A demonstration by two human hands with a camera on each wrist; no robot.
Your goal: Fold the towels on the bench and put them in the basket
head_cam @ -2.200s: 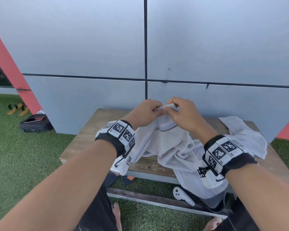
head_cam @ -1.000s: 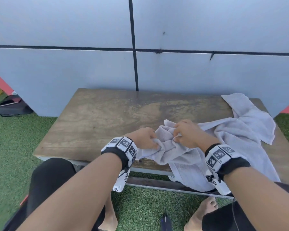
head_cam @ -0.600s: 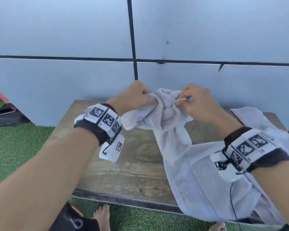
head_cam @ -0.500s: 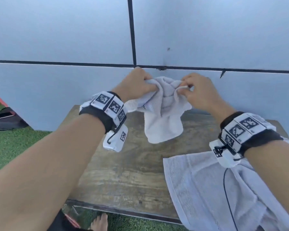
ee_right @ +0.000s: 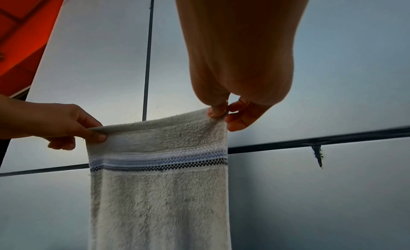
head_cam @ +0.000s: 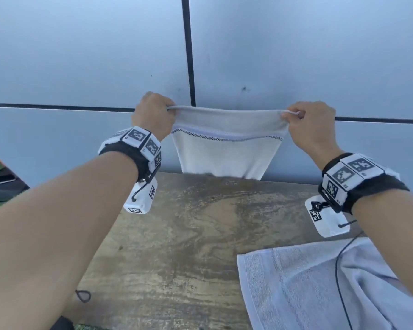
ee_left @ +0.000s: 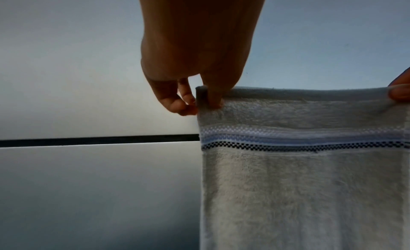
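A white towel [head_cam: 227, 148] with a blue and black checked stripe hangs spread above the far side of the wooden bench [head_cam: 177, 246]. My left hand [head_cam: 153, 113] pinches its top left corner and my right hand [head_cam: 305, 122] pinches its top right corner. In the left wrist view the left hand [ee_left: 199, 103] grips the towel [ee_left: 306, 183] at its edge. The right wrist view shows the right hand [ee_right: 219, 113] on the towel [ee_right: 159, 192] corner, with the left hand [ee_right: 95, 134] opposite. A second white towel [head_cam: 324, 287] lies crumpled on the bench at the near right. No basket is in view.
A grey panelled wall [head_cam: 81, 55] with dark seams stands right behind the bench. A black bag [head_cam: 3, 184] lies on the green turf at the far left. A black cable [head_cam: 339, 270] runs over the lying towel.
My hands have lifted the bunched towel off the bench and drawn apart, stretching its top edge out flat. The second towel stays on the bench.
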